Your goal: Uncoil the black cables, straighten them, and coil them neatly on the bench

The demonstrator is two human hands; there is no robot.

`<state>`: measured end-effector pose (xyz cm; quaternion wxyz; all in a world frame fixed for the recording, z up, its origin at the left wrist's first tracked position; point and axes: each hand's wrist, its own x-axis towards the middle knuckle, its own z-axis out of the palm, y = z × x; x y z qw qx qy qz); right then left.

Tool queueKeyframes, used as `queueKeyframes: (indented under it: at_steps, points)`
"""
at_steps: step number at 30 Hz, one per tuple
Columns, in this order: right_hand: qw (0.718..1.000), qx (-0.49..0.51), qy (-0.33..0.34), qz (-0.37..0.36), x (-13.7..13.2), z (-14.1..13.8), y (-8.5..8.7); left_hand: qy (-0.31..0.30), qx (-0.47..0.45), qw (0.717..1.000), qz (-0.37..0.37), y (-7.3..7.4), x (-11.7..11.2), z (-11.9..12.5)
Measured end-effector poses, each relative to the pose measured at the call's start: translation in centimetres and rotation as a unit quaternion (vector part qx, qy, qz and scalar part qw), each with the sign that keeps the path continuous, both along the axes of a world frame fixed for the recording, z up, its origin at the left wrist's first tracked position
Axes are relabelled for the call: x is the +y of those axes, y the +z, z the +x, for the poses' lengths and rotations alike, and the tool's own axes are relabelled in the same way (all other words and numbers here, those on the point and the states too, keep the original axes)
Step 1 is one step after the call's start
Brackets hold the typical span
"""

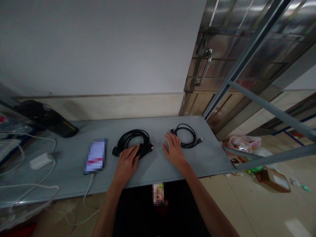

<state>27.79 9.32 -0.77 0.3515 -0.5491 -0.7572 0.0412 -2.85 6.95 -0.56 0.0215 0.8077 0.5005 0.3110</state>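
Two coiled black cables lie on a grey table (pixel 197 158). My left hand (pixel 127 161) rests flat on the near edge of the larger, thicker coil (pixel 133 140), fingers stretched out over it. My right hand (pixel 174 149) lies flat on the table, fingers spread, its fingertips touching the left side of the smaller, thinner coil (pixel 187 135). Neither hand grips anything.
A phone (pixel 95 156) with a lit screen lies left of the large coil, a white cable running from it off the front edge. A white charger (pixel 39 161) and a black bag (pixel 49 118) sit far left. A metal frame (pixel 247 56) rises at the table's right corner; litter covers the floor beyond.
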Motion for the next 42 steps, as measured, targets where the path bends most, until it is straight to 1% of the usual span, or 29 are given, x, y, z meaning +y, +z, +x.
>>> queueKeyframes:
  at_steps: [4,6,8,10,13,16,20,23,26,31,37,42]
  points:
    - [0.993,-0.058,-0.107,0.001,-0.7,5.7,-0.3,0.001,-0.018,1.000,0.011,0.1,-0.1,0.2]
    - [0.986,-0.070,-0.150,-0.013,-0.9,7.4,-0.7,0.003,-0.022,1.000,0.017,0.1,-0.2,0.4]
    - [0.983,-0.078,-0.161,-0.031,-0.9,8.2,-1.0,0.003,-0.024,1.000,0.018,0.2,-0.2,0.5]
    - [0.984,-0.098,-0.140,-0.042,-0.8,8.3,-1.3,0.004,-0.025,0.999,0.023,0.4,-0.2,0.6]
    - [0.985,-0.125,-0.108,-0.041,-0.7,8.0,-1.4,0.007,-0.026,0.998,0.050,0.9,-0.4,0.7]
    - [0.984,-0.134,-0.111,-0.036,-0.8,7.8,-1.2,0.007,-0.036,0.996,0.076,1.6,-0.6,0.9]
    - [0.982,-0.148,-0.113,-0.032,-0.9,7.8,-0.9,0.025,-0.066,0.994,0.081,2.2,-0.9,1.0]
    - [0.981,-0.155,-0.115,-0.029,-0.9,7.7,-0.9,0.032,-0.079,0.994,0.075,2.3,-0.9,1.0]
    - [0.979,-0.158,-0.126,-0.030,-0.9,7.6,-1.0,0.031,-0.078,0.993,0.086,2.2,-0.9,0.9]
    - [0.976,-0.159,-0.140,-0.047,-1.0,7.5,-1.0,0.024,-0.080,0.992,0.100,2.2,-1.0,0.9]
    - [0.973,-0.167,-0.143,-0.069,-1.0,7.5,-0.8,0.020,-0.072,0.991,0.109,2.1,-0.8,1.0]
    - [0.972,-0.171,-0.138,-0.081,-1.1,7.5,-0.7,0.030,-0.069,0.990,0.116,2.4,-1.0,1.1]
